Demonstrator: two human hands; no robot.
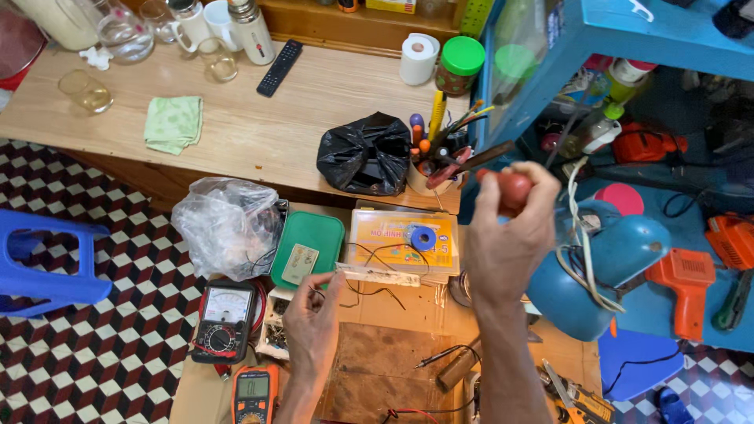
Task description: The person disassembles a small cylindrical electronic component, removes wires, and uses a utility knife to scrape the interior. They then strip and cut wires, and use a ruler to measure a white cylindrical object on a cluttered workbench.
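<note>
The right hand (506, 235) grips a tool with a smooth, glossy red handle (514, 188); the left hand (312, 326) pinches a pale, matt strip (378, 275) trailing thin black wires. Near the wooden bench's front edge sits a crinkled, shiny black plastic bag (365, 155); a soft, matt green cloth (173, 123) lies toward its left end, with clear glass cups at the back left corner. On the lower table, a translucent, wrinkled plastic bag (228, 224) rests at the left edge beside a smooth green plastic lid (309, 250). The blue lamp shade (605, 263) looks glossy.
</note>
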